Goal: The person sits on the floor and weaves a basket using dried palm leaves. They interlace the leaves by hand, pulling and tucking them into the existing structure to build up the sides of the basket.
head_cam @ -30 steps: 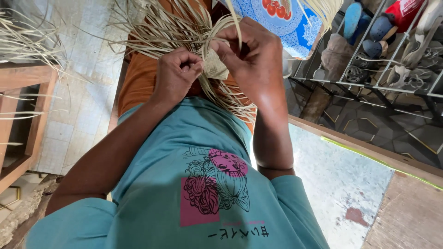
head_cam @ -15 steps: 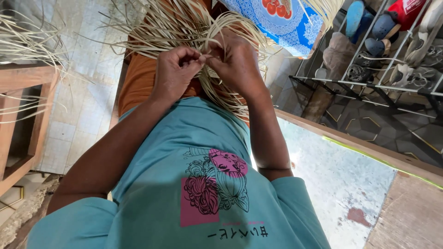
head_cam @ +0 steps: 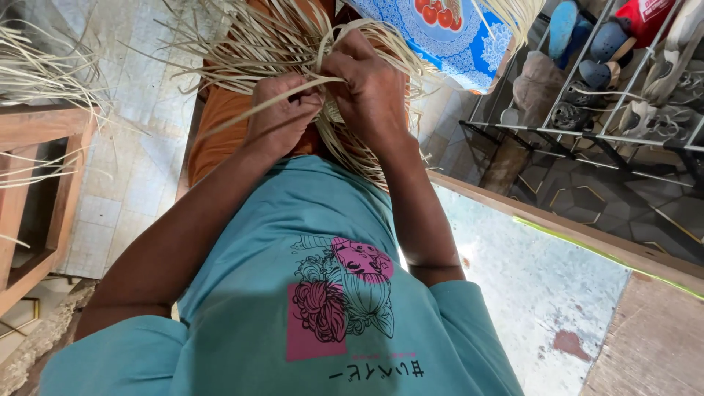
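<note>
1. Nearest to me is the person's teal T-shirt (head_cam: 293, 293), with a pink and black printed figure on the chest; both bare forearms reach up and away from it toward the work.

2. The left hand (head_cam: 282, 117) is clenched around a few pale straw strands (head_cam: 242, 117), one of which runs taut and slanting down to the left. I judge the strand is kept stretched so that it does not slip while the other hand works.

3. The right hand (head_cam: 370, 92) touches the left, its fingers curled over and grasping the half-woven straw piece (head_cam: 352, 139). The hand hides the part it grips, so the exact weave cannot be made out.

4. The straw piece sits over the lap, held up close to the body above the orange cloth (head_cam: 220, 139). Loose strand ends fan out from it on all sides, most likely left free for later weaving.

5. To the left stands a wooden frame (head_cam: 40, 191) with more straw lying across its top.

6. Below and beyond lies a pale tiled floor (head_cam: 139, 169).

7. Farther off is a blue patterned cloth (head_cam: 455, 44), and to the right a metal shoe rack (head_cam: 623, 110) carries shoes and sandals above dark patterned tiles.
</note>
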